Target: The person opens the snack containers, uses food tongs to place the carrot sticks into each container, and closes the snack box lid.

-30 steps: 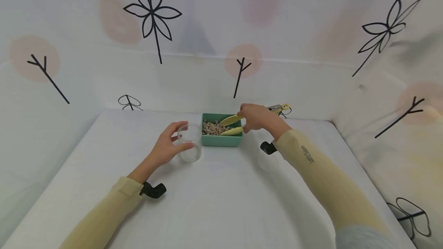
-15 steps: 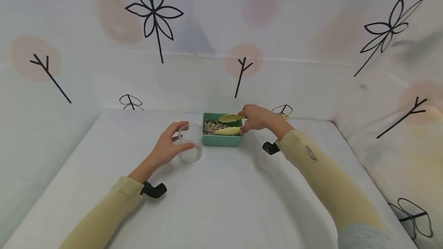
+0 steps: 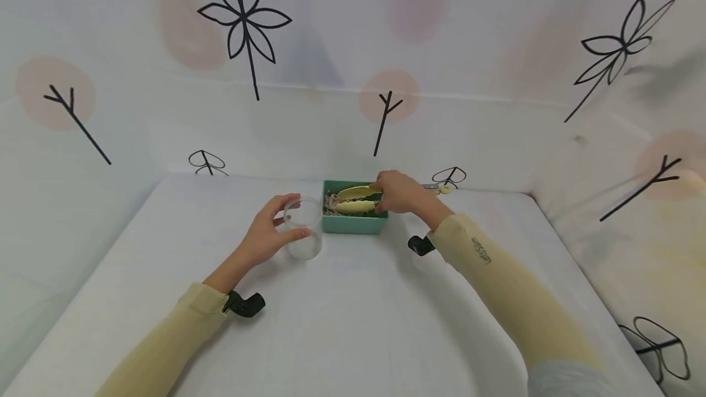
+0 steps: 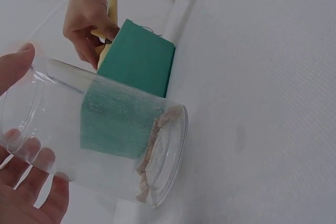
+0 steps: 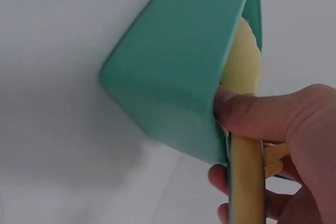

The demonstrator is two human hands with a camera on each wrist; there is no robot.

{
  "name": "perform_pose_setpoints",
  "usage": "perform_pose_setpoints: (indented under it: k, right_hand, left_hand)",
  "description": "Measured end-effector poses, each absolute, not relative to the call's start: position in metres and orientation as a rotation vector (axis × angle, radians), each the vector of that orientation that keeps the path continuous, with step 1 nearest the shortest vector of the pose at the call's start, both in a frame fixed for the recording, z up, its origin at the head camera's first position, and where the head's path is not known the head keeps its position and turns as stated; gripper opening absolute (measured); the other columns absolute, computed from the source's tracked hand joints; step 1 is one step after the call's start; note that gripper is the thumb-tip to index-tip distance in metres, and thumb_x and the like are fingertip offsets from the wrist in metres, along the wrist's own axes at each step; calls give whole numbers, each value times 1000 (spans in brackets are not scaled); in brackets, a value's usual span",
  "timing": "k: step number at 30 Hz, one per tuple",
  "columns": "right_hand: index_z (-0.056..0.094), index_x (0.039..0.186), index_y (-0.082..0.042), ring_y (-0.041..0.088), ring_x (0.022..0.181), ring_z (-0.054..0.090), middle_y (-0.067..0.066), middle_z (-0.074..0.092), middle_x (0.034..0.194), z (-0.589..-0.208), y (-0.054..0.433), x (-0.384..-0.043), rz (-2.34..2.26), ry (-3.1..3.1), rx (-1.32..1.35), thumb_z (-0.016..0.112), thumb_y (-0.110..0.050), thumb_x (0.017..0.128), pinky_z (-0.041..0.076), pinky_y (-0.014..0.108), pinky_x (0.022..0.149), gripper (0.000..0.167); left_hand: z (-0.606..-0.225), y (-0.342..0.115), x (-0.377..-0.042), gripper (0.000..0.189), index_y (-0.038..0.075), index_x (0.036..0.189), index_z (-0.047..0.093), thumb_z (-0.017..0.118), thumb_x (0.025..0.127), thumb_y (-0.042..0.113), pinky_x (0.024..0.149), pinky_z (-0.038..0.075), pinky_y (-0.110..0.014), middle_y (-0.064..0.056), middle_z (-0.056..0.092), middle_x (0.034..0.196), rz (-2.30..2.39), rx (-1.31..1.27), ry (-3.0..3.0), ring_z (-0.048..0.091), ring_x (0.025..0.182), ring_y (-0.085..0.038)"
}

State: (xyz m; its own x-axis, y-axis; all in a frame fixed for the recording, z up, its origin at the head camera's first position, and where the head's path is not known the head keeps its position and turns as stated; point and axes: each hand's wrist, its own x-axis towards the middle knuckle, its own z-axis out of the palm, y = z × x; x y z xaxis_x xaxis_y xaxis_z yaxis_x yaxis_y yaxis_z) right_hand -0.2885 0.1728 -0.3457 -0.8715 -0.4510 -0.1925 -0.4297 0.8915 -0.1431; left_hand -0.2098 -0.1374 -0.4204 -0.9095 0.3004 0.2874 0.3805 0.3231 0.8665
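Observation:
My left hand (image 3: 266,233) grips a clear plastic cup (image 4: 68,98) near its top, thumb on one side and fingers on the other. A layer of light brown pieces (image 4: 149,150) lies at the cup's bottom in the left wrist view. Just right of the cup stands a green rectangular box (image 3: 353,225) holding greyish-brown shredded pieces (image 3: 331,203). My right hand (image 3: 404,192) holds a pair of yellow tongs (image 3: 355,206) at the box's right end. Their two yellow heads are spread apart down inside the box, over the pieces. In the right wrist view the box wall partly hides the tongs.
Everything stands on a white-covered table (image 3: 331,323). Patterned white cloth (image 3: 309,127) rises close behind the box and along both sides. A dark wrist camera (image 3: 247,304) sits on the left wrist, and another dark camera (image 3: 421,245) on the right.
My right hand has moved slightly left, carrying the tongs' heads further left and deeper into the box over the pieces. The left hand and cup have stayed in place.

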Motion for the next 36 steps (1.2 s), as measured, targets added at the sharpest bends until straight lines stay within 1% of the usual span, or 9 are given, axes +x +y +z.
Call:
perform_pose_setpoints:
  k: [6, 10, 16, 20, 25, 29, 32, 36]
  right_hand:
    - [67, 130, -7, 25, 99, 61, 11, 64, 120, -351, 181, -284, -247, 2912, -655, 78, -23, 88, 55, 38, 74, 47]
    - [70, 125, -6, 24, 95, 62, 11, 66, 118, -349, 187, -280, -344, 2933, -645, 79, -20, 87, 54, 36, 70, 42]
    - [71, 123, -6, 25, 96, 63, 11, 69, 116, -343, 199, -279, -453, 2964, -623, 80, -19, 86, 54, 39, 76, 41]
    - [70, 124, -5, 26, 99, 62, 12, 68, 117, -340, 207, -281, -558, 2944, -584, 80, -17, 85, 53, 41, 80, 42]
    - [70, 124, -5, 27, 101, 59, 13, 67, 120, -336, 215, -281, -717, 2914, -542, 80, -17, 86, 52, 42, 83, 42]
    - [70, 124, -5, 27, 98, 59, 13, 67, 120, -326, 215, -277, -823, 2905, -550, 80, -15, 86, 52, 40, 79, 41]
    - [70, 124, -5, 26, 97, 59, 13, 67, 120, -316, 211, -273, -880, 2902, -568, 80, -15, 86, 52, 39, 77, 40]
    - [71, 123, -6, 24, 92, 59, 11, 67, 118, -305, 202, -269, -926, 2912, -603, 80, -15, 86, 52, 38, 73, 39]
  left_hand:
    - [-420, -137, -210, 75, 10, 147, 44, 82, 84, 20, 106, 40, -55, -10, 50, 143, -1660, -647, -2505, 43, 135, -29]
    - [-419, -137, -209, 75, 9, 147, 44, 83, 84, 22, 106, 40, -55, -10, 50, 143, -1660, -646, -2510, 43, 134, -28]
    - [-419, -137, -210, 75, 11, 146, 45, 83, 84, 23, 106, 41, -55, -9, 51, 142, -1653, -653, -2506, 43, 134, -28]
    - [-418, -138, -210, 75, 12, 146, 45, 84, 83, 21, 106, 41, -55, -10, 51, 142, -1657, -643, -2513, 44, 135, -27]
    - [-417, -136, -208, 76, 5, 148, 42, 82, 84, 11, 106, 39, -58, -17, 49, 144, -1660, -645, -2514, 42, 136, -34]
    - [-396, -131, -195, 71, -2, 145, 42, 79, 85, 5, 106, 39, -59, -23, 48, 143, -1656, -637, -2526, 42, 135, -39]
    - [-398, -131, -196, 71, 2, 145, 44, 81, 85, 10, 106, 40, -58, -20, 50, 142, -1660, -641, -2513, 43, 134, -36]
    - [-421, -136, -210, 73, 12, 145, 46, 84, 83, 19, 105, 41, -56, -11, 52, 141, -1656, -641, -2483, 46, 133, -29]
